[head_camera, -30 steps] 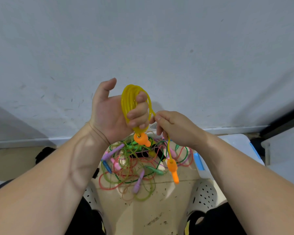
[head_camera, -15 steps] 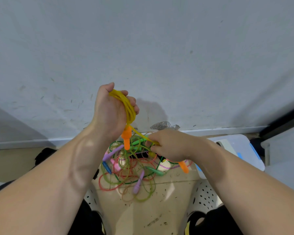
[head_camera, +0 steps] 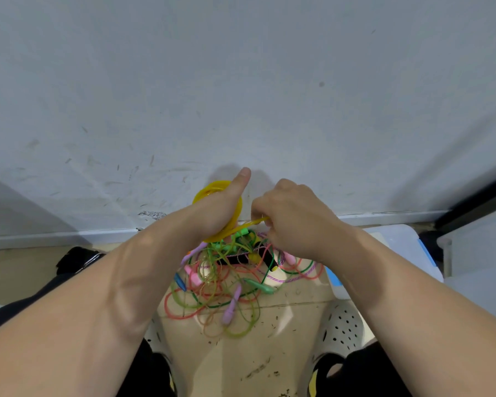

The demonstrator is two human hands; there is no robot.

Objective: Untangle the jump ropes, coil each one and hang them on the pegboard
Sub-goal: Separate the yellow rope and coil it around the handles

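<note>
Jump ropes: a tangled heap [head_camera: 235, 282] of thin cords in red, green, yellow-green and purple, with pink, lilac, blue and green handles, was recorded on the tan floor [head_camera: 269, 353] below both hands, near the foot of the grey wall [head_camera: 241, 81].
Left hand: the left hand [head_camera: 221, 210] was held closed about the yellow coil [head_camera: 212, 188], thumb raised; several turns of the coil were seen above and below the fist.
Yellow rope: translucent yellow cord, wound in tidy round loops; its handles were not made out at this moment.
Free strand: a taut yellow strand [head_camera: 251, 223] was stretched from the coil across to the right hand.
Right hand: the right hand [head_camera: 292, 219] was closed narrowly, fingers pinched on the strand's end just beside the coil.
Container: a white bin with blue trim [head_camera: 407, 247] was noted at the right, by the wall.
Pegboard: none was in view.
Step in hand: judged to be the finishing of the yellow coil, the last length being wrapped or tucked round it.
Next move: judged to call for firm tension on the strand while the left hand's grip is kept, so the turns are not sprung; hanging comes after.
Remaining: the heap was judged almost wholly unsorted.
</note>
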